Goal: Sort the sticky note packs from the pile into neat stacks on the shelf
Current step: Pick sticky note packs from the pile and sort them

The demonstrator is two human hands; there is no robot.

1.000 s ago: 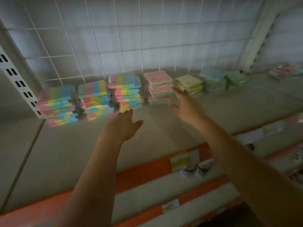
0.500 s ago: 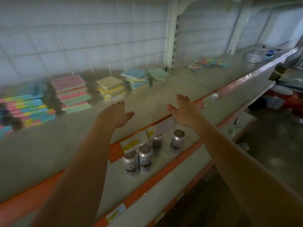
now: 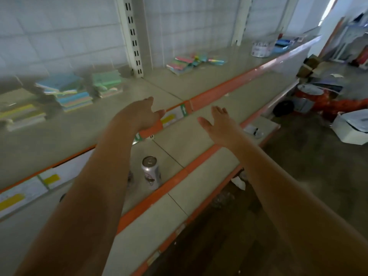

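Both the left hand point(image 3: 145, 114) and right hand point(image 3: 218, 121) hung empty, fingers loose, while the pile of sticky note packs point(image 3: 191, 63) lay at one o'clock, seemingly light, stiff blocks best pinched by their edges.

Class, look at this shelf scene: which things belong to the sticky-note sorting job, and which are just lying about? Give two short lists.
Part of the job:
- loose pile of packs
- blue stack
- green stack
- yellow stack
- left hand and right hand, both empty

Just lying about:
- drink can
- white tub
- white box on the floor
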